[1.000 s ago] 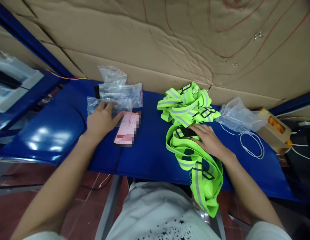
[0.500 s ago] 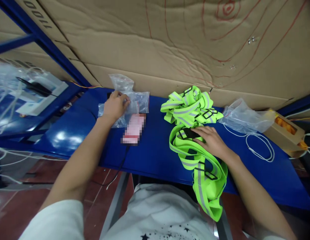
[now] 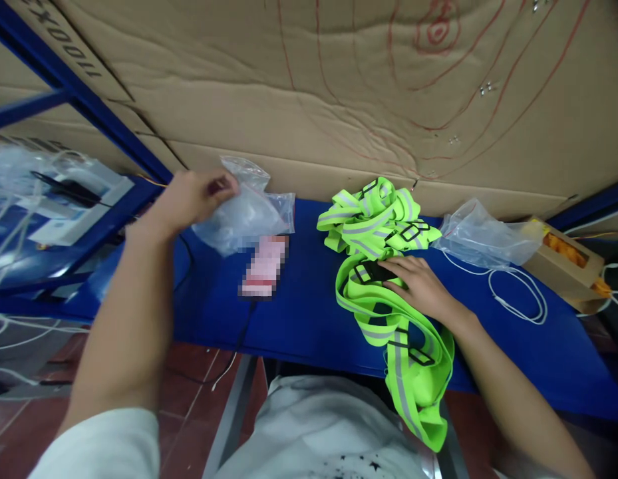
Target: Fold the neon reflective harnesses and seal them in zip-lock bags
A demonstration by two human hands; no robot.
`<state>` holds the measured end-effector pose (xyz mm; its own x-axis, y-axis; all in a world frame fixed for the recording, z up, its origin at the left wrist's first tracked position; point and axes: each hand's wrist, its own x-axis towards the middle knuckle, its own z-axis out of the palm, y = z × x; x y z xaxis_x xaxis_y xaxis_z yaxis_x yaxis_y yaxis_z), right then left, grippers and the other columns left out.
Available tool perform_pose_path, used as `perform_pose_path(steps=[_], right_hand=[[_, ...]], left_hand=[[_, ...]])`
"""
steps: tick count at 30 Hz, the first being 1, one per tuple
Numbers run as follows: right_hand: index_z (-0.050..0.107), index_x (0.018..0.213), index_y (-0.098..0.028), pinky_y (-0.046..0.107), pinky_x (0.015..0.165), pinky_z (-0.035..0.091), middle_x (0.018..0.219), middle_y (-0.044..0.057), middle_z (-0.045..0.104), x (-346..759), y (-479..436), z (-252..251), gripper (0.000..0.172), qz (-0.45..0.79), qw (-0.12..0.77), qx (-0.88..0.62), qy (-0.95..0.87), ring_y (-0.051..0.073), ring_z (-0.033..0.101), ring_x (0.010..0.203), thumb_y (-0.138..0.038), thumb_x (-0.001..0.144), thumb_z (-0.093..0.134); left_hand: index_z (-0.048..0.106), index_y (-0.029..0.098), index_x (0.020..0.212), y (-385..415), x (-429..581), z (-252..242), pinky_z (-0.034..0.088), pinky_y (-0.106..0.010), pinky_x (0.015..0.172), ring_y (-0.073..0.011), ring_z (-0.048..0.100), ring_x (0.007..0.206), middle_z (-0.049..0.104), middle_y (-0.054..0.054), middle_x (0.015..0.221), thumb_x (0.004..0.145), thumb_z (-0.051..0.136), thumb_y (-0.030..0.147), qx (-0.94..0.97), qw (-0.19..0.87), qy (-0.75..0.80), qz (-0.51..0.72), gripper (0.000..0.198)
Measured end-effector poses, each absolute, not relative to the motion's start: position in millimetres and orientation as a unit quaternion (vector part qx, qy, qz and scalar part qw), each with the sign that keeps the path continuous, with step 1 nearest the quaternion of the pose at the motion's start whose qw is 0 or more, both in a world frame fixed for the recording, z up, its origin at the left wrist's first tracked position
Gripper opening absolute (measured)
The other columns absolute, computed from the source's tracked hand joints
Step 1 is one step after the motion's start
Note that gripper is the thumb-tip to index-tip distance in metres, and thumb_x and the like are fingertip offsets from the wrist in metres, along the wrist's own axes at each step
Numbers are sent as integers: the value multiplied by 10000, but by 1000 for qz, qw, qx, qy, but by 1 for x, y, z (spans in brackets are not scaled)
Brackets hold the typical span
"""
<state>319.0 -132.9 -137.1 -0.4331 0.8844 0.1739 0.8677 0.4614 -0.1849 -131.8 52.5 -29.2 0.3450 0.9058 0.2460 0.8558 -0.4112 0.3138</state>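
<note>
My left hand [image 3: 191, 195] is raised above the blue table's [image 3: 299, 306] left end, fingers pinched on the edge of a clear zip bag [image 3: 246, 216] that hangs from it over a small stack of the same bags. My right hand [image 3: 418, 286] lies flat, fingers apart, on a folded neon-green reflective strap vest [image 3: 388, 319] whose lower end droops over the table's front edge. A heap of more green reflective straps [image 3: 376, 216] sits just behind it. A phone [image 3: 263, 267] with a pink screen lies between my hands.
A crumpled clear bag [image 3: 481, 236], a white cable [image 3: 521, 299] and a brown box [image 3: 571, 259] sit at the right. Cardboard sheets [image 3: 338, 93] wall off the back. A blue shelf frame [image 3: 89, 106] and white items with cables stand at the left.
My left hand went from resting by the phone to the bag stack, pinched one clear bag and lifted it up and left. My right hand stayed on the green vest.
</note>
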Motion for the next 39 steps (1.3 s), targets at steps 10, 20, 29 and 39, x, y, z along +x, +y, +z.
perform_pose_path(steps=[10,20,29,39], right_hand=[[686,1307,-196,441,975,440,1262,103,733,314,-134,-130,387,23,182,-530,-828,287,662,1123,-387,971,695],[698,1237,-192,442,1010,401,1181,99,753,291,-150,-115,322,13,202,-492,-847,243,672,1026,-399,1005,615],[313,1636,-252,582,1107,441,1651,182,393,316,-152,-113,895,96,68,-558,-821,404,453,1470,-501,890,740],[457,1501,-297,397,760,600,1187,79,706,319,-230,-55,567,47,252,-690,-676,246,711,848,-324,965,643]], left_hand=[[505,51,1434,63,-45,-47,493,-431,1109,-191,639,1079,631,-130,1391,1052,512,397,858,68,425,281,516],[512,165,1447,-94,63,-88,519,-486,1022,-357,610,1286,597,-171,1429,950,708,404,936,115,313,117,586],[667,206,1265,-85,54,-109,556,-442,963,-301,685,1151,682,-110,1241,1000,601,245,928,103,339,112,276],[746,231,1098,-104,21,8,548,-299,838,-175,712,936,770,-27,1042,1003,639,302,781,148,290,533,160]])
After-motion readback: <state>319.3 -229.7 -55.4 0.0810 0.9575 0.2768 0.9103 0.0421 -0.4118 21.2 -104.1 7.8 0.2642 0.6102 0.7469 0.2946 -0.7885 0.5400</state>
